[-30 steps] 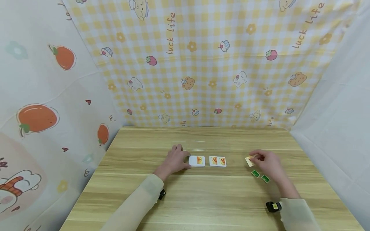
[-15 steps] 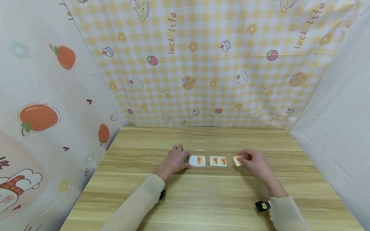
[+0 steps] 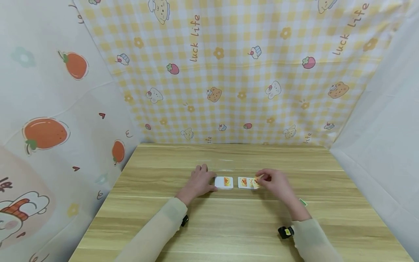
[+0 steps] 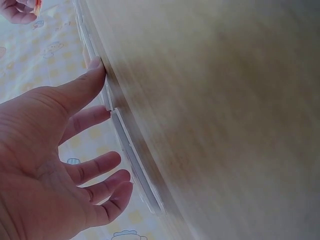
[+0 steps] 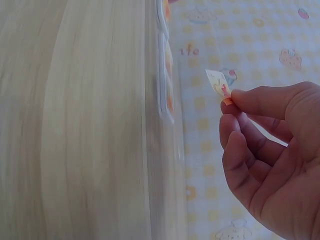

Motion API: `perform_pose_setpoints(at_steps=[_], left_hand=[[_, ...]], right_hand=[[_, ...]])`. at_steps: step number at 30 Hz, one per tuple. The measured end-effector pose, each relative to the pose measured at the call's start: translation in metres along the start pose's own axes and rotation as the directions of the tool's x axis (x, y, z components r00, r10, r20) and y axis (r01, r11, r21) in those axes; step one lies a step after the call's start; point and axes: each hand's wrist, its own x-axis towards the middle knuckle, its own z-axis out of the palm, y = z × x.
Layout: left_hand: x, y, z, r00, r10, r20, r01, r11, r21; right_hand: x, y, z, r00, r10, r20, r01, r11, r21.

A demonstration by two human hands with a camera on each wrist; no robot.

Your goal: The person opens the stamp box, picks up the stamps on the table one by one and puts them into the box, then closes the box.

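Observation:
My right hand (image 3: 275,182) pinches a small picture card (image 5: 218,83), pale with an orange and red print, between thumb and forefinger. It overlaps the right end of a white card (image 3: 244,182) with orange pictures in the head view. My left hand (image 3: 198,182) has thumb and forefinger at the left corners of another white card (image 3: 220,182), which carries one orange picture on its right half. In the left wrist view the other fingers of the left hand (image 4: 55,150) are spread and gently bent beside the card's edge.
A small green-backed card (image 3: 303,202) lies on the wooden table (image 3: 222,225), partly behind the right forearm. Faint clear plastic edges (image 3: 226,170) show behind the white cards. A yellow checked cloth (image 3: 242,72) hangs at the back, with white cloth on both sides.
My right hand has moved left with the small picture card, from near the green-backed cards to the right-hand white card. The left hand has stayed in place.

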Motion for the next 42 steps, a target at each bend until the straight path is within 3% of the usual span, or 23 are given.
perform_pose_setpoints(at_steps=[11, 25, 33, 42], left_hand=[[0.0, 0.0, 0.0, 1.0, -0.004, 0.007, 0.004, 1.0, -0.01], [0.001, -0.002, 0.0, 1.0, -0.017, 0.019, 0.017, 1.0, 0.006], [0.003, -0.002, 0.001, 1.0, -0.012, 0.007, 0.012, 1.0, 0.017], [0.003, -0.001, -0.001, 1.0, -0.008, 0.001, 0.008, 1.0, 0.017]], right_hand=[[0.018, -0.029, 0.025, 0.999, 0.046, -0.012, -0.046, 0.999, 0.024], [0.049, -0.064, 0.069, 0.99, 0.14, -0.021, -0.136, 0.982, 0.134], [0.061, -0.069, 0.093, 0.988, 0.153, -0.006, -0.153, 0.985, 0.076], [0.067, -0.071, 0.107, 0.973, 0.231, 0.001, -0.231, 0.971, -0.062]])
